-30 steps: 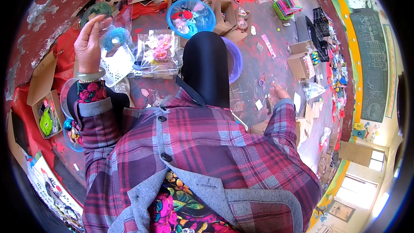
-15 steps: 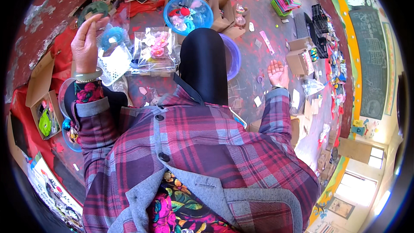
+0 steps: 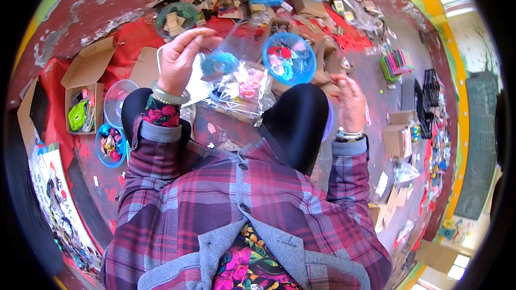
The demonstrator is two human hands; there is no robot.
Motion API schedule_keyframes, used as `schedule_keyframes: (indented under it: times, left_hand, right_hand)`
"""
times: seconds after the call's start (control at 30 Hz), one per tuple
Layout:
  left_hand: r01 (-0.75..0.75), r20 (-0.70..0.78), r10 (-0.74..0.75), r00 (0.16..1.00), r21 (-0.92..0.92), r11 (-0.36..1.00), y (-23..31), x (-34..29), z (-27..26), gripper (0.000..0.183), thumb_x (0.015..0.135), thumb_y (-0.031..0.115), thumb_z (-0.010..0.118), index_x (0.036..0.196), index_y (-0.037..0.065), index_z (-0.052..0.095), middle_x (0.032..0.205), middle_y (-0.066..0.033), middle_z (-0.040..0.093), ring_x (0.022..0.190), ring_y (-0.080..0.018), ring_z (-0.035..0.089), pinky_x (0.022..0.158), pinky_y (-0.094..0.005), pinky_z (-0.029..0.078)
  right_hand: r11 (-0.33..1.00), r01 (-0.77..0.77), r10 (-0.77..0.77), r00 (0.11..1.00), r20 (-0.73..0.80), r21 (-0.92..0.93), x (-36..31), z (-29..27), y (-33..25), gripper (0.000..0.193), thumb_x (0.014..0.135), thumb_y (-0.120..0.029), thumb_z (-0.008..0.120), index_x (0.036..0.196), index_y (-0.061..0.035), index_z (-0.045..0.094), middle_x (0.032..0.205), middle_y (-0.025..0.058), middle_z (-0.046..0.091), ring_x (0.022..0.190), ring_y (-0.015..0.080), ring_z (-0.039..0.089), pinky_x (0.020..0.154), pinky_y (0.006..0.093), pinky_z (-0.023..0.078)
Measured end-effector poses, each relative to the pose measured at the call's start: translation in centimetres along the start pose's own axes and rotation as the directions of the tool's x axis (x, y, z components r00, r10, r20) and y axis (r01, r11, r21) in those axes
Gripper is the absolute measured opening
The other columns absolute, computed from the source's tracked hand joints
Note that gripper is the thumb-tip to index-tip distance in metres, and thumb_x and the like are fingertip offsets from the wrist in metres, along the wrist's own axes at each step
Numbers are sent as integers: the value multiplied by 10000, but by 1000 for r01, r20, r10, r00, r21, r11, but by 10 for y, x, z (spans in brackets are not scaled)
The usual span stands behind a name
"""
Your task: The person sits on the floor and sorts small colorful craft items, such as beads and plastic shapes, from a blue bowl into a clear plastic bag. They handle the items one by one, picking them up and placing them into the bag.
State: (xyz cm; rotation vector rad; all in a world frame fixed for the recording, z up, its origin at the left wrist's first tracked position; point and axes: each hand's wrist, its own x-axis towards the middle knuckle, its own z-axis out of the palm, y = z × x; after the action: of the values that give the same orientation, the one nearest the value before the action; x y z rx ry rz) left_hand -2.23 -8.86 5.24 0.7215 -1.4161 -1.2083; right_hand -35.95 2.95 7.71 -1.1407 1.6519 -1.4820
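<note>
My left hand point(image 3: 181, 60) is raised, its thumb and fingers pinched at the edge of a clear plastic bag point(image 3: 236, 36). A blue ruffled item point(image 3: 221, 63) shows in that bag, which hangs beside a white sheet. Just right of it lies a clear packet point(image 3: 248, 85) of pink and white flower-like pieces, close to my bent knee. My right hand point(image 3: 352, 104) is held up right of the knee, fingers curled toward the thumb; anything between them is too blurred to make out. A blue basin point(image 3: 289, 59) with red, pink and turquoise pieces stands between the hands, farther off.
Left, an open cardboard box point(image 3: 80, 102) holds a bright green item, near a small blue tub point(image 3: 111, 146) of colourful pieces. A green basin point(image 3: 176, 20) stands far left. At right are a stack of colourful boxes point(image 3: 396, 65), a cardboard box point(image 3: 399, 135) and black crates point(image 3: 429, 91).
The view has turned left. My left hand has come nearer the flower packet, the bag with the blue item moving with it. My right hand has turned from palm-up and open to curled fingers, and risen.
</note>
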Motion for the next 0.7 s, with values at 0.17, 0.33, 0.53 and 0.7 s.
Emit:
schedule_keyframes:
  times: [0.17,0.33,0.53,0.7]
  left_hand:
    - [48,12,-46,999,-199,979,2,1,-6,251,933,139,434,1067,-22,573,927,-126,651,873,-170,618,753,-265,466]
    - [109,1,-113,994,-259,960,0,4,-10,260,937,136,417,1069,-35,561,945,-145,642,869,-179,618,753,-263,463]
    - [175,49,-168,985,-297,939,-6,7,-12,241,935,138,436,1054,-28,565,936,-123,644,859,-165,620,770,-266,472]
    - [131,-44,-136,990,-90,987,-5,12,-8,233,932,126,434,1048,-23,572,946,-110,644,877,-149,614,755,-247,464]
  right_hand:
    - [949,-206,39,828,559,239,36,103,-15,583,773,-127,665,1276,-4,397,1206,107,508,1068,155,499,729,236,452]
    - [904,-320,14,684,730,283,65,153,-22,473,772,-102,666,1199,-10,487,1118,91,574,907,102,556,611,198,442]
    - [913,-245,-26,762,647,325,73,170,-3,156,800,-63,631,949,-20,633,957,57,646,690,52,547,549,182,424]
    - [904,-166,-100,814,572,394,71,167,-1,77,809,-31,612,878,2,624,972,112,630,773,117,617,565,197,459]
